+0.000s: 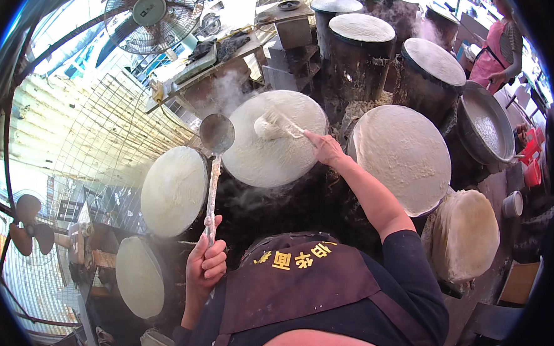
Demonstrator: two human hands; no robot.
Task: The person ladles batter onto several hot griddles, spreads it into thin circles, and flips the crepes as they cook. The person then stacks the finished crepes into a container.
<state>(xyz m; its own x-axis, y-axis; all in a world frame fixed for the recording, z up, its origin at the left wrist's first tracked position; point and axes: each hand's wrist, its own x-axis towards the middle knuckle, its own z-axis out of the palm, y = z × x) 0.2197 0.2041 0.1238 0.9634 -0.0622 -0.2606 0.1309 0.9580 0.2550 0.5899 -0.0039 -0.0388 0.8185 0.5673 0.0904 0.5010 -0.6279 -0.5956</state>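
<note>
In my left hand (pixel 207 258) is the handle of a long ladle (pixel 217 133), its round metal bowl raised and the shaft crusted with white batter. My right hand (pixel 326 146) grips a white-coated stick-like tool (pixel 285 122) whose exact kind I cannot make out. Its far end meets a rounded white lump (pixel 268 126) on the round, batter-covered griddle top (pixel 251 155) in front of me. Steam rises around this top. The ladle's bowl hangs by the left rim of the same top.
Similar round white tops stand at left (pixel 174 191) and right (pixel 405 160); several dark drums (pixel 362 56) steam behind. A large metal pan (pixel 484 124) sits at right, near a person in a pink apron (pixel 489 61). A fan (pixel 149 13) stands at upper left.
</note>
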